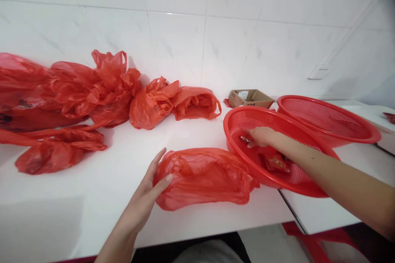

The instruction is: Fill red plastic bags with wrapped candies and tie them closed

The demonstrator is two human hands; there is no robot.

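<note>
A red plastic bag (206, 176) lies on the white table, its mouth toward the red basket. My left hand (151, 189) rests at the bag's left end, thumb on top and fingers spread apart. Inside the near red basket (230, 125) is my right hand (260, 136), reaching down with its fingers bent beside a small dark-and-white packet (245, 139); whether it grips the packet is hard to make out. A red packet (275, 162) lies in the same basket, below my right wrist.
Several filled red bags (108, 90) line the wall at the back left. A smaller red bag (58, 154) lies nearer. An open cardboard box (250, 98) and a second red basket (328, 119) stand behind the near basket.
</note>
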